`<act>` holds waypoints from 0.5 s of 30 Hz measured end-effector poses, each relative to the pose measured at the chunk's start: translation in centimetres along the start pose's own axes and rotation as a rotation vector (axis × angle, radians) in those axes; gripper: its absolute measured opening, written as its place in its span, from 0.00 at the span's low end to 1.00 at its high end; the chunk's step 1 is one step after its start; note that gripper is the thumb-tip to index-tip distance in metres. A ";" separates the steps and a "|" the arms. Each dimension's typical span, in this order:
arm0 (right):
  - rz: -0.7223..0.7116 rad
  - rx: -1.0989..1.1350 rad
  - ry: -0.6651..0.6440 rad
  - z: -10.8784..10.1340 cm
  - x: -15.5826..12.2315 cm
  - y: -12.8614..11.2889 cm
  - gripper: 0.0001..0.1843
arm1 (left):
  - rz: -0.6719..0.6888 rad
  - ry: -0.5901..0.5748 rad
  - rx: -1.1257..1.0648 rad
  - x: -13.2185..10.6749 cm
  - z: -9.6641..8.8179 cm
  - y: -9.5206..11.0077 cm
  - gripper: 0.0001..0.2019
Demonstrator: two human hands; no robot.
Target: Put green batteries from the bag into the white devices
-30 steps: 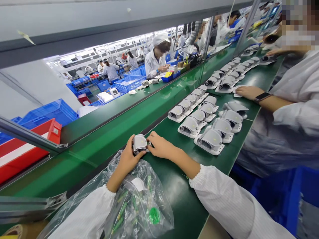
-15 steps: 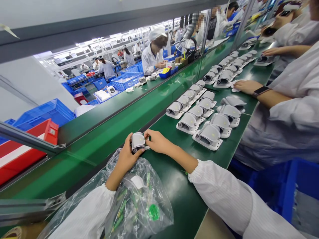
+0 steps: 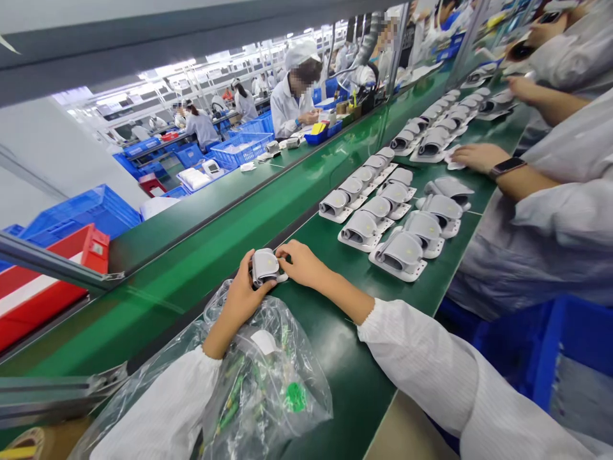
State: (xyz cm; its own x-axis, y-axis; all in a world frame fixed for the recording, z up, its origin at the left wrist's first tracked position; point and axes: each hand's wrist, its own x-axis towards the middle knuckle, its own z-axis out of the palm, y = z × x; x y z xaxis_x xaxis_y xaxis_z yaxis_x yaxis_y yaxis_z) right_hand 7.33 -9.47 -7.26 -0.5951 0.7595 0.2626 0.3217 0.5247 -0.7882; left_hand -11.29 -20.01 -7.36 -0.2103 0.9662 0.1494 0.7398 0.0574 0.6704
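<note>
A rolled grey wrist cuff [image 3: 265, 266] on a white plastic plate is held just above the green bench. My left hand [image 3: 242, 295] wraps around its left side, thumb below and fingers behind. At the cuff's right edge, my right hand [image 3: 301, 263] has its thumb and fingers bent together against it; the fingertips are partly hidden. Below my left forearm lies a clear plastic bag [image 3: 287, 358] with green and white pieces inside. Similar grey cuffs on white plates [image 3: 400, 252] stand in rows to the right.
Across the bench runs a green conveyor belt [image 3: 158, 297]. A co-worker's hand [image 3: 479, 158] rests on a white piece at the right. Blue bins [image 3: 522, 351] stand low at the right, a red bin [image 3: 90, 255] at the left. A tape roll [image 3: 31, 444] lies at lower left.
Both my hands keep their hold on the cuff with hardly any movement. The view has shifted slightly. At far right, a co-worker's hand has moved away from a cuff.
</note>
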 end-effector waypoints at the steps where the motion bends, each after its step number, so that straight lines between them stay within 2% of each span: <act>1: 0.001 -0.045 -0.015 -0.1 -0.1 -0.1 0.07 | 0.014 -0.003 0.002 0.1 0.1 0.0 0.47; 5: -0.015 -0.227 -0.110 -0.8 -0.6 -1.3 0.13 | 0.062 -0.004 0.016 0.3 0.3 -0.2 0.46; 9: 0.018 -0.400 -0.179 -1.3 -1.2 -2.8 0.15 | 0.049 0.002 0.017 0.3 0.3 -0.1 0.46; 15: 0.008 -0.582 -0.261 -1.6 -1.7 -4.3 0.13 | 0.021 0.009 -0.009 0.2 0.2 0.0 0.47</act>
State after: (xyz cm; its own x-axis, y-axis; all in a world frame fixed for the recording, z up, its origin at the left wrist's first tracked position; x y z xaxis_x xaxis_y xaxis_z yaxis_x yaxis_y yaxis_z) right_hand 8.07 -12.41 -3.40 -0.7273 0.6841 0.0553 0.6309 0.6981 -0.3386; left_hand -11.14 -19.76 -7.48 -0.2007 0.9649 0.1695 0.7386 0.0353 0.6733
